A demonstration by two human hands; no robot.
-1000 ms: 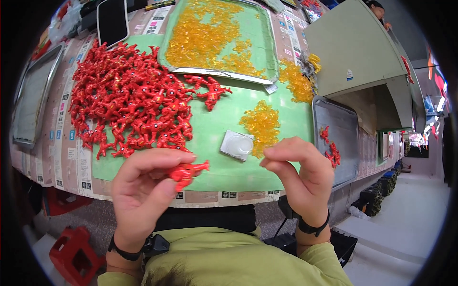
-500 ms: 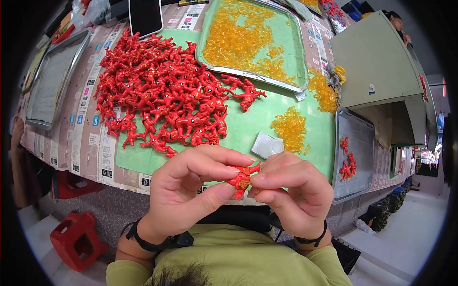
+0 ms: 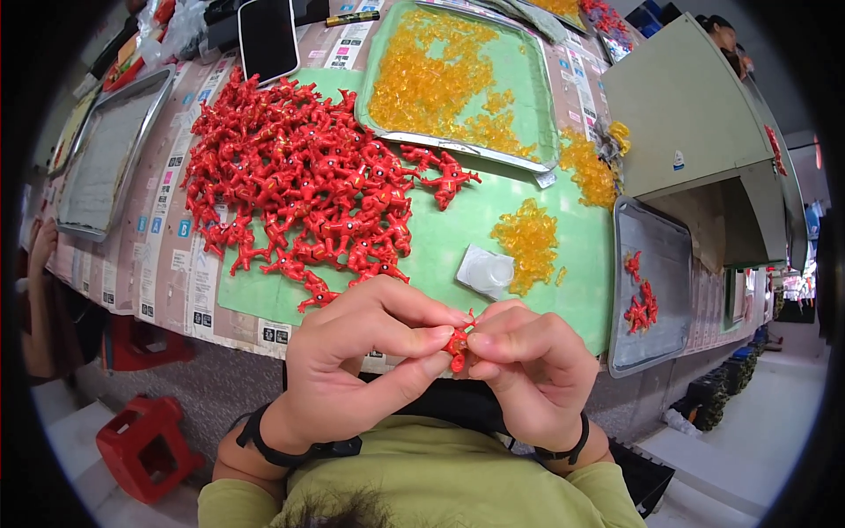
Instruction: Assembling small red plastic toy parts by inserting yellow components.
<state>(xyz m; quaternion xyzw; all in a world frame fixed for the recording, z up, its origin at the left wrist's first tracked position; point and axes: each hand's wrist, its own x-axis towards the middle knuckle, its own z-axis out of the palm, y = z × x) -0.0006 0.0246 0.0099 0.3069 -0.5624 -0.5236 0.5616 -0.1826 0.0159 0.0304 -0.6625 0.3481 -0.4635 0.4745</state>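
Observation:
A small red toy figure (image 3: 457,344) is held between my two hands over the table's near edge. My left hand (image 3: 356,356) is closed, pinching it from the left with thumb and fingertips. From the other side, my right hand (image 3: 539,374) is closed too, its thumb and index finger gripping the figure. Whether a small part sits under those fingertips is hidden. Just beyond my hands lie a clear square dish (image 3: 485,272) and a small heap of translucent yellow pieces (image 3: 528,246). A large pile of red figures (image 3: 304,180) spreads to the left.
At the back, a green-lined tray (image 3: 458,143) holds many yellow pieces. A grey metal tray (image 3: 653,348) with several red figures is at right, beside a beige cabinet (image 3: 682,114). Another metal tray (image 3: 110,163) lies far left, a phone (image 3: 268,40) behind the pile. A red stool (image 3: 145,449) stands below.
Both hands have shifted slightly down and come closer together around the red toy figure, which is turned and more covered by fingers. The view has also moved a little.

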